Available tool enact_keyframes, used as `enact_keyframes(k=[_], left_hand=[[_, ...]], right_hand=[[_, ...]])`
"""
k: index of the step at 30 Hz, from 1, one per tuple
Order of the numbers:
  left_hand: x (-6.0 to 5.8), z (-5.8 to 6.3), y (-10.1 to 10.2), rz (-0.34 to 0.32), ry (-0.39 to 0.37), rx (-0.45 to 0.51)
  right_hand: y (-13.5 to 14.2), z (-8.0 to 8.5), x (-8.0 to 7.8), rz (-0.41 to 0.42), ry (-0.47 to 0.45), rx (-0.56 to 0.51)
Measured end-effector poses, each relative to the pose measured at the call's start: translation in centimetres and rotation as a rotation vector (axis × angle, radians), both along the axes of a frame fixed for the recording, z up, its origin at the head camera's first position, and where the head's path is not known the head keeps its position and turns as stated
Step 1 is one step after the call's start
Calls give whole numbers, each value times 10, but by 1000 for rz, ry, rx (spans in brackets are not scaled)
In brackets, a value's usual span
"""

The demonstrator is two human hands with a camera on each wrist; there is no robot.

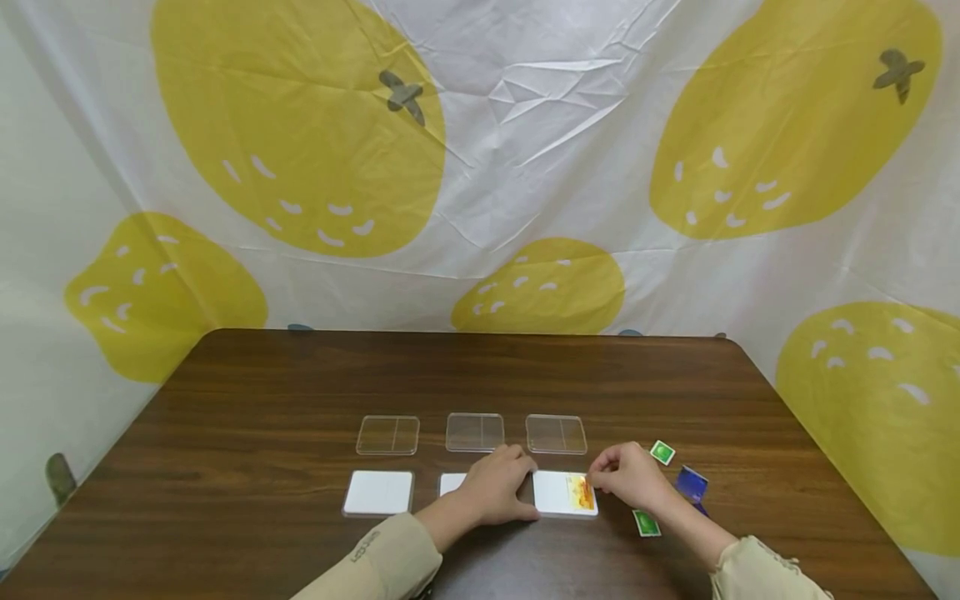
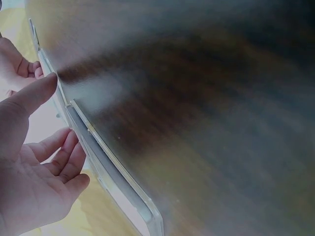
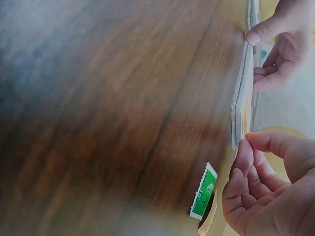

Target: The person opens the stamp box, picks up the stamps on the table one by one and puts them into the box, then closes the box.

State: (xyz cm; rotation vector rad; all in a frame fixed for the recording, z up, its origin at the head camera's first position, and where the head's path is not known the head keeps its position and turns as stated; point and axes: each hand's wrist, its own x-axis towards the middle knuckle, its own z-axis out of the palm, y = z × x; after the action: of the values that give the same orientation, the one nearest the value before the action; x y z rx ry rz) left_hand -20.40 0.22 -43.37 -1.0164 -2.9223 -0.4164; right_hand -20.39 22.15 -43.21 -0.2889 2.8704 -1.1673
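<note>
- Evidently, the orange stamp (image 1: 581, 493) is set on the white card (image 1: 550, 492) in the right case (image 1: 564, 516), at the card's right end; it is found just left of the right grip (image 1: 630, 478), with its body reaching toward the person's side.
- Its long axis is judged to be pointed away from the person, across the row of cases.
- At the right grip, thumb and forefinger are pressed together, and the stamp's right edge appears to be pinched between them; this is the nearer of the two hands.
- The left grip (image 1: 495, 488) is spread about the same case's left end: the thumb is placed by the near corner, the fingers by the far one, well apart from the stamp.
- Any fine shift is judged to turn on how the stamp's sides are squared with the card's right edge.
- Cases are counted as three, in a near row on the desk (image 1: 247, 433): the right case, the middle case (image 1: 438, 487), partly covered by the left grip, and the left case (image 1: 378, 515). One white card is seen in each.
- Lids are counted as three, clear, in a far row: left lid (image 1: 387, 436), middle lid (image 1: 475, 432), right lid (image 1: 556, 434).
- One orange stamp is seen; two green ones are scattered near the right forearm, the far green stamp (image 1: 662, 452) and the near green stamp (image 1: 647, 523).
- Two blue pieces are made out: the upper blue piece (image 1: 691, 484), and the lower blue piece (image 1: 701, 509), mostly hidden by the forearm.
</note>
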Motion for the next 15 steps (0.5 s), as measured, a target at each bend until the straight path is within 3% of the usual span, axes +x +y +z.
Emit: enact_keyframes(k=[15], left_hand=[[-1, -1, 0, 0, -4, 0]], right_hand=[[0, -4, -2, -22, 72, 120]])
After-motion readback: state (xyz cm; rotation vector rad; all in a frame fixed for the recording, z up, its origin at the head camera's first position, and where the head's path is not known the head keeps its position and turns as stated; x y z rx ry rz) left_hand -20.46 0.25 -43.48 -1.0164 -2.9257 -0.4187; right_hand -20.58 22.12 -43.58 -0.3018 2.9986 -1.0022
